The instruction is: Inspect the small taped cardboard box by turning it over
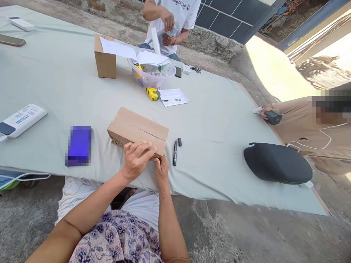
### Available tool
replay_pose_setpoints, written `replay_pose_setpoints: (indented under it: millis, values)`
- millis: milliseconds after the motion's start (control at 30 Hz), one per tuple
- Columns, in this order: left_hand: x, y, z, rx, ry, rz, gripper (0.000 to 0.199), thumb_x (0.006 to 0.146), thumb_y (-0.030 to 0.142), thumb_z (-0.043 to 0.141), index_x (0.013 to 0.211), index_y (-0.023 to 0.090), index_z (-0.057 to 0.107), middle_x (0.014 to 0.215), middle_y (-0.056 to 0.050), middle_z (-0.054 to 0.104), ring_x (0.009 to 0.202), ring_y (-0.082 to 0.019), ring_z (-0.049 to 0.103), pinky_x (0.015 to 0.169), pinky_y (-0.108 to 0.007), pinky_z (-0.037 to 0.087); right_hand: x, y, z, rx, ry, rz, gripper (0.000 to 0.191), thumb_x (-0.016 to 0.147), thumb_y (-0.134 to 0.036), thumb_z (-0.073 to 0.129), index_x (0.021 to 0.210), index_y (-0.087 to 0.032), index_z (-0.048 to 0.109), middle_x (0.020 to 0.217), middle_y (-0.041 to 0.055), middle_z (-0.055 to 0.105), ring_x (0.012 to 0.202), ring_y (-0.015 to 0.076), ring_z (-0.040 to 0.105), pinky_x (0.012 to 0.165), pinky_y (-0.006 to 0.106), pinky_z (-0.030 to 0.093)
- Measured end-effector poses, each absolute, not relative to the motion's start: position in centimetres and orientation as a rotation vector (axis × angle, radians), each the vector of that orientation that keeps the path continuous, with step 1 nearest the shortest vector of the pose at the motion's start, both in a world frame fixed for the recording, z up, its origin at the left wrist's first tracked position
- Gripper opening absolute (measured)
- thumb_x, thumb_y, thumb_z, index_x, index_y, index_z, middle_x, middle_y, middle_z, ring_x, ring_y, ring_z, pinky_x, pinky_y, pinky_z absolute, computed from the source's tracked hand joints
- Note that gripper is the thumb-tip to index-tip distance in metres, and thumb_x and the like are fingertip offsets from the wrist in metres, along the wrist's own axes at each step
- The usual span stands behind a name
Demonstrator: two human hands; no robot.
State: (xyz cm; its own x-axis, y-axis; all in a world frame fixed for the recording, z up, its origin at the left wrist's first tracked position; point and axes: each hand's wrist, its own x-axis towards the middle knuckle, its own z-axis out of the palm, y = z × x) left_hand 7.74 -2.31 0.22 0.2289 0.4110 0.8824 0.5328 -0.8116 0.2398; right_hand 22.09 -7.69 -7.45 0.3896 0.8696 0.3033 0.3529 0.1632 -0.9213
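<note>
A closed brown cardboard box lies flat on the pale green cloth near the table's front edge. My left hand rests on the box's near top corner, fingers curled over the edge. Below that same corner, my right hand presses against the box's near side. A black marker lies just to the right of the box, with its cap lying apart from it.
A dark case sits at the right. Farther back are an upright open carton, a clear bowl of items, a yellow tape measure, a paper sheet. A white device lies left. Two other people sit at the far side and the right.
</note>
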Motion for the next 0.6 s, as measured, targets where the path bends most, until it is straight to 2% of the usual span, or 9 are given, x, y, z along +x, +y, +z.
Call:
replay_pose_setpoints:
  millis: [233,400,500,600]
  values:
    - [7.5,-2.1,0.4,-2.365,-0.922,-1.684,0.013,0.092,0.018,0.069,0.100,0.026,0.076,0.096,-0.003,0.078,0.097,-0.018,0.069,0.087,-0.036,0.039,22.2,-8.0,-7.6,-1.457,-1.258,0.528,0.048,0.096,-0.053,0.056,0.133,-0.023,0.060,0.122,0.0113,0.072,0.118,0.0260,0.067,0.102,0.044,0.054]
    - [6.7,-2.6,0.3,-2.358,-0.874,-1.725,0.017,0.090,0.013,0.070,0.102,0.025,0.075,0.096,-0.004,0.077,0.098,-0.019,0.069,0.089,-0.036,0.041,21.8,-8.3,-7.9,-1.547,-1.353,0.419,0.057,0.094,-0.038,0.062,0.147,-0.023,0.047,0.137,0.0137,0.066,0.123,0.0260,0.064,0.105,0.046,0.053]
    - [6.0,-3.4,0.0,-2.375,-0.859,-1.720,0.020,0.089,0.013,0.071,0.104,0.026,0.074,0.098,-0.004,0.076,0.100,-0.020,0.067,0.090,-0.035,0.041,21.4,-8.3,-8.0,-1.628,-1.396,0.287,0.053,0.092,-0.036,0.063,0.141,-0.020,0.052,0.135,0.0161,0.067,0.125,0.0296,0.062,0.105,0.052,0.052]
    - [5.4,-4.4,-0.7,-2.360,-0.874,-1.727,0.022,0.088,0.013,0.073,0.105,0.027,0.075,0.098,-0.005,0.076,0.101,-0.020,0.066,0.089,-0.035,0.041,21.2,-8.2,-8.0,-1.640,-1.464,0.237,0.041,0.095,-0.034,0.057,0.134,-0.020,0.059,0.129,0.0149,0.069,0.123,0.0296,0.062,0.105,0.053,0.051]
